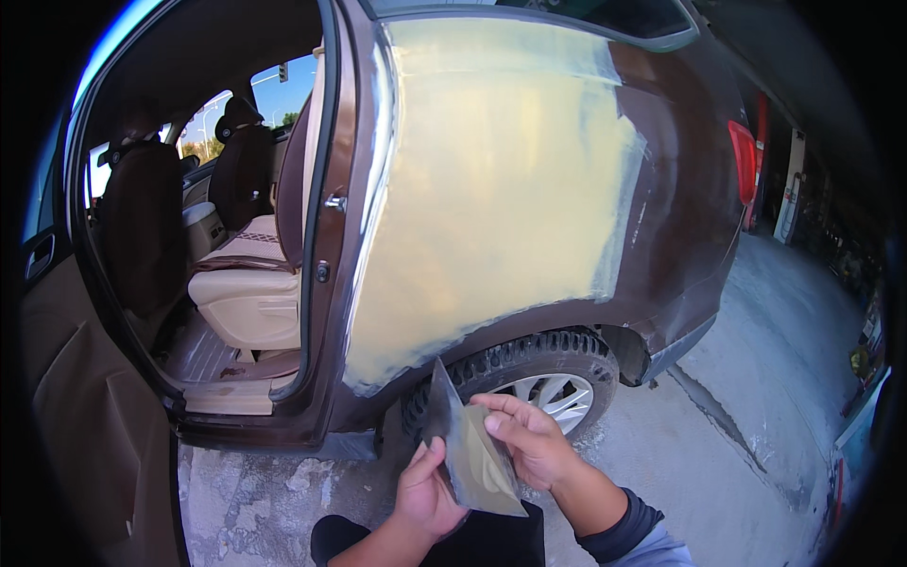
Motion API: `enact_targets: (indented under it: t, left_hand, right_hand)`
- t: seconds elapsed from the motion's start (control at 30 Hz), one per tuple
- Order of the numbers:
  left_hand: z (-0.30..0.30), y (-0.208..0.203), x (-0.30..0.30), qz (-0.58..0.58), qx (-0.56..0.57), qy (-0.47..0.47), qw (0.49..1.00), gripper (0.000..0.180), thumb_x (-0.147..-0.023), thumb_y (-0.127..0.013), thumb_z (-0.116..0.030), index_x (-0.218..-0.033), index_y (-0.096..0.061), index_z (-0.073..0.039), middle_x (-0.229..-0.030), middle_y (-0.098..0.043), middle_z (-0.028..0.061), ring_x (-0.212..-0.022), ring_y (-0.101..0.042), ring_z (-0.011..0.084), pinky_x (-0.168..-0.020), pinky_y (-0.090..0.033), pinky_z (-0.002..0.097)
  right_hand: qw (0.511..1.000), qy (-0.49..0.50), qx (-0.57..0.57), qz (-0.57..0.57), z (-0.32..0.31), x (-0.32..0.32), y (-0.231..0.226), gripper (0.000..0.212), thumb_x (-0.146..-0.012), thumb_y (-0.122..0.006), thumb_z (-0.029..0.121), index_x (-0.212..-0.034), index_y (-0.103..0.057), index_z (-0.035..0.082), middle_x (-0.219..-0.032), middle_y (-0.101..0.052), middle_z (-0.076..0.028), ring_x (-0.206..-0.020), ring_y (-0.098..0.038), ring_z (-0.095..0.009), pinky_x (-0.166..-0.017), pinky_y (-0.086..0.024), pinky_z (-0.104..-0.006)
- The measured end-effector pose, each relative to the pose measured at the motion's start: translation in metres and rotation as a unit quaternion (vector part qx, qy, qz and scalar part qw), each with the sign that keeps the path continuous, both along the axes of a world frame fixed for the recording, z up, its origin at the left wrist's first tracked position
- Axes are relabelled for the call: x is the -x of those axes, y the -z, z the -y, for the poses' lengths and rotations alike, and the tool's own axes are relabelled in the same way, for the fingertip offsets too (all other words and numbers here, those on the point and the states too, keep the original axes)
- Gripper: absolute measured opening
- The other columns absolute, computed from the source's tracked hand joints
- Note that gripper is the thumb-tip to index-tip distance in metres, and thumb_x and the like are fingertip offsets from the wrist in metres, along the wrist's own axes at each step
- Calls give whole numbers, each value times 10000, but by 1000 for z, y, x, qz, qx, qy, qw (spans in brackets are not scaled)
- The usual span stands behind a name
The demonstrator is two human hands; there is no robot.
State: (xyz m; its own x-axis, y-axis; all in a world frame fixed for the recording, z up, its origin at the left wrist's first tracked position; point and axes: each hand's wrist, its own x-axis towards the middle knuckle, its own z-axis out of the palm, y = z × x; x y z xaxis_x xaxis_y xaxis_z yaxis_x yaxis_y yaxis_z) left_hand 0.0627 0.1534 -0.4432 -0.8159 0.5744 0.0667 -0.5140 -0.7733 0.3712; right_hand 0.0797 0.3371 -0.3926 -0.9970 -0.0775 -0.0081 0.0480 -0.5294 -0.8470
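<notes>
Left hand [430, 493] and right hand [537, 442] both pinch the smeared plate [480, 465], each grip closed, near rear wheel [559, 391] below yellow-coated panel [501, 180].

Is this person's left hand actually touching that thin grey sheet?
Touching. The head view shows it: the left hand holds the grey sheet at its left edge, the thumb lapping onto its face.
</notes>
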Motion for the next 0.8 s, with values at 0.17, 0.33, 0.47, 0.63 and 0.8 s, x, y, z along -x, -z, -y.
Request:
enact_targets:
  t: [0.17, 0.33, 0.47, 0.63, 0.8]
  left_hand:
    - [30, -14, 20, -23, -2, -117, 993, 425, -1142, -548, -334, -1467, -579, -62, -1420, -689, 138, -1331, -655, 355, -1176, -485, 570]
    - [37, -12, 21, 4, -17, -163, 987, 406, -1137, -564, -313, -1466, -578, -77, -1406, -692, 102, -1322, -649, 315, -1180, -472, 530]
    - [72, -10, 48, 14, -82, -184, 979, 359, -1153, -534, -277, -1444, -566, -70, -1409, -678, 108, -1334, -638, 298, -1172, -472, 541]
    - [89, -5, 59, -3, -96, -206, 974, 389, -1156, -523, -286, -1486, -540, -80, -1468, -643, 99, -1377, -604, 291, -1205, -436, 535]
    - [90, -3, 64, 27, -72, -216, 973, 417, -1145, -548, -350, -1474, -573, -95, -1431, -670, 79, -1331, -630, 288, -1166, -473, 509]
  right_hand:
    - [964, 124, -131, -194, 4, -5, -5, 360, -1059, -680, 27, -1405, -613, -42, -1273, -738, -114, -1157, -708, -164, -1047, -559, -341]
    - [877, 113, -304, -355, 16, -6, -13, 252, -1031, -719, 23, -1278, -752, -13, -1178, -704, -112, -933, -611, -86, -799, -482, -243]
    - [946, 93, -220, -218, 22, 9, -27, 197, -1087, -670, 81, -1245, -732, -19, -1092, -750, -38, -928, -664, -61, -827, -532, -247]
    - [854, 284, -298, -319, 7, 71, -114, 188, -1086, -655, 83, -1217, -694, -46, -1065, -768, -46, -917, -679, -63, -826, -538, -239]
    - [725, 347, -479, -352, 8, 114, -219, 194, -1043, -711, 152, -1080, -716, -39, -844, -712, -37, -752, -603, -75, -702, -504, -273]
